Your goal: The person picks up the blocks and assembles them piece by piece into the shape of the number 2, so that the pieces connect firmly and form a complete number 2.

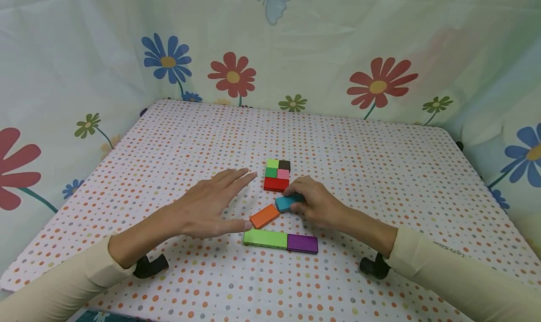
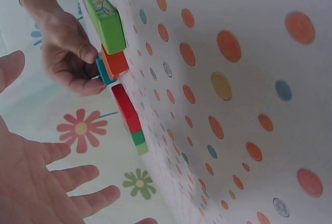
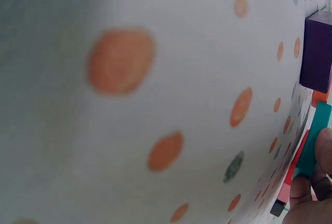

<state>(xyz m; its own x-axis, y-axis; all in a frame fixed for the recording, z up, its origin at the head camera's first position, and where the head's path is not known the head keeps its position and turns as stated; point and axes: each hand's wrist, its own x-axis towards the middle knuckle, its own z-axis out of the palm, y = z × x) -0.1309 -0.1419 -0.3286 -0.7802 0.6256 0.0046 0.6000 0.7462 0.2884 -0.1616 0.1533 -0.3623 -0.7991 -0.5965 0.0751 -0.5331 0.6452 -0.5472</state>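
One blue block (image 1: 285, 203) sits pinched between thumb and fingers of the right hand (image 1: 318, 203); the left hand (image 1: 207, 204) outspread.

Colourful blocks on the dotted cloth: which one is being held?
The blue rectangular block, pinched in the grip of the right hand; no other is held.

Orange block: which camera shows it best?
The head view: the orange block shows nearly its whole top. The left wrist view has it partly behind the long green block; the right wrist view, just a bit at the edge.
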